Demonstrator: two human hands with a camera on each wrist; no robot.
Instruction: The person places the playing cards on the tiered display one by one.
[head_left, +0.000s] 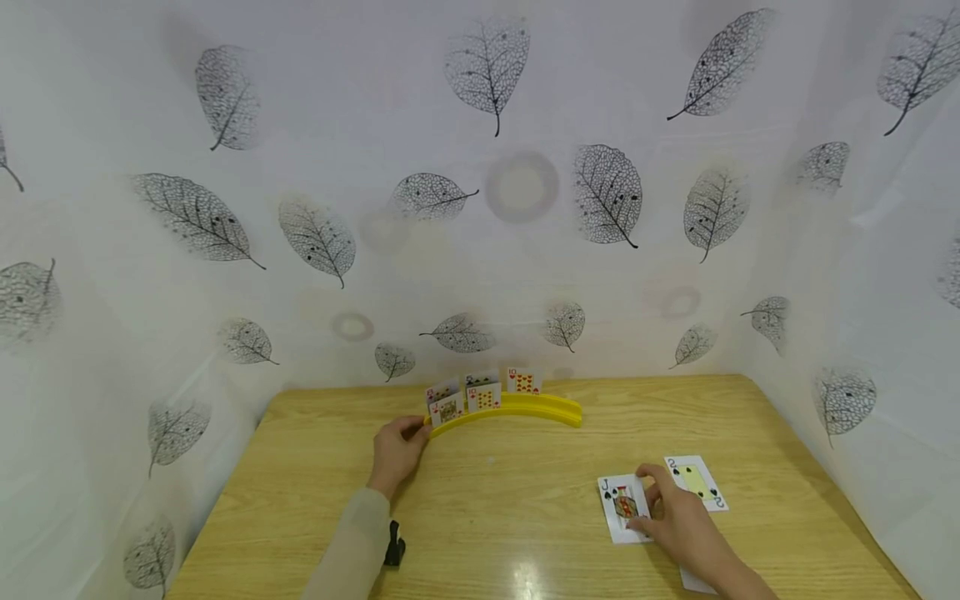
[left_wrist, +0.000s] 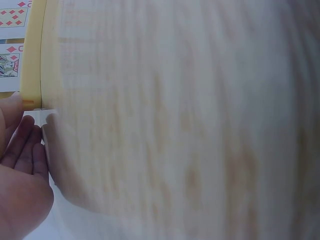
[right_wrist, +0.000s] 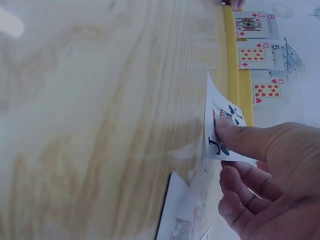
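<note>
At four o'clock on the table (head_left: 510, 487), pinches the jack of spades (head_left: 621, 507) in the right hand (head_left: 681, 523), just beside the two of spades (head_left: 697, 480). Farther, toward ten o'clock, grips the end of a yellow card rack (head_left: 528, 406) with the left hand (head_left: 397, 455).

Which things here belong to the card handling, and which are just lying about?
In use:
jack, pinched by the right hand
yellow rack, held by the left hand
cards standing in the rack
loose card near the right hand, probably

Apparently not:
black object, unidentified
leaf-print backdrop
</note>
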